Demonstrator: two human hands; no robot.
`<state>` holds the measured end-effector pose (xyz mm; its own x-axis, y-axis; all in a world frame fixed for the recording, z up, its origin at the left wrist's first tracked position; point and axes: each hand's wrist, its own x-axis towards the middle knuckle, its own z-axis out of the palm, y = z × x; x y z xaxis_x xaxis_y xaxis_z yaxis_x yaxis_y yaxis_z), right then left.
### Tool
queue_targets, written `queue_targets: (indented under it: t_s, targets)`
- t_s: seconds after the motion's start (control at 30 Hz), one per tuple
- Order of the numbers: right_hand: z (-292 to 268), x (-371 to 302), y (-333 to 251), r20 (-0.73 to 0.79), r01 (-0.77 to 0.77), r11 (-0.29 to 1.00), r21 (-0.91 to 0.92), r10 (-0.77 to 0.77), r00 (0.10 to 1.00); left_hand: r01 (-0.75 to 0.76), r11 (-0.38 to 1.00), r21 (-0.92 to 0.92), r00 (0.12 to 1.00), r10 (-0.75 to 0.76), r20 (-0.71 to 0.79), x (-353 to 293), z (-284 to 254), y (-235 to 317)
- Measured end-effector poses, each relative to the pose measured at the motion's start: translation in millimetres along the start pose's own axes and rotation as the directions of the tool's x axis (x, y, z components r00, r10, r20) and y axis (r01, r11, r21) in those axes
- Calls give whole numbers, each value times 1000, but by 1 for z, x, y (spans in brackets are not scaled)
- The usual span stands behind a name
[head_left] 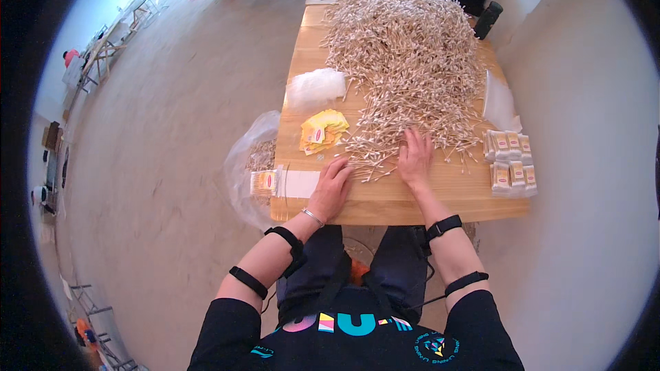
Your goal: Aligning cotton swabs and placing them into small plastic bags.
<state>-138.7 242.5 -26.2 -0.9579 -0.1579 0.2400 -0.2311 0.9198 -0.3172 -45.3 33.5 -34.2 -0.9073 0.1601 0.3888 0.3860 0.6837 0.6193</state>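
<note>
A large heap of cotton swabs covers much of the wooden table, its near edge spreading thinly toward me. At that near edge, my right hand lies with fingers stretched forward onto the loose swabs. My left hand rests on the tabletop at the heap's left front corner, fingers extended and fingertips next to the swabs. I see nothing gripped in either hand. Left of my left hand is a white strip, with a filled swab packet at the table's left edge. Yellow cards are fanned out beyond it.
Clear plastic bags lie behind the cards, and more at the right. Filled packets stand in rows at the right edge. A plastic sack hangs at the left. A black cylinder stands near the wall.
</note>
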Motion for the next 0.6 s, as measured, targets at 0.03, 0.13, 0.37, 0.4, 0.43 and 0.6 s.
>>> queue_targets:
  t_s: [0.03, 0.13, 0.37, 0.4, 0.43, 0.6]
  targets:
    - [-6, -3, -9, -51, 51, 999, -3, -51, 997, 27, 1000, -15, 1000, -27, -16, -3, -1, -1]
    - [-3, -19, -30, 42, 279, 959, 46, -281, 959, 47, 999, 13, 995, -46, -84, -1, -6, 4]
    - [1, -7, -3, 41, 178, 976, -128, -174, 984, 71, 997, -34, 986, -75, -146, -2, 4, -4]
    - [-3, -6, 1, 45, 180, 975, -132, -176, 983, 74, 997, -36, 987, -78, -143, -2, 4, -3]
    - [-7, -6, 4, -23, 150, 983, -106, -153, 988, 77, 996, -39, 987, -81, -141, -1, 5, -3]
    - [-13, -29, -18, -18, 244, 966, 90, -243, 970, 48, 998, -34, 987, -53, -149, -1, 1, -4]
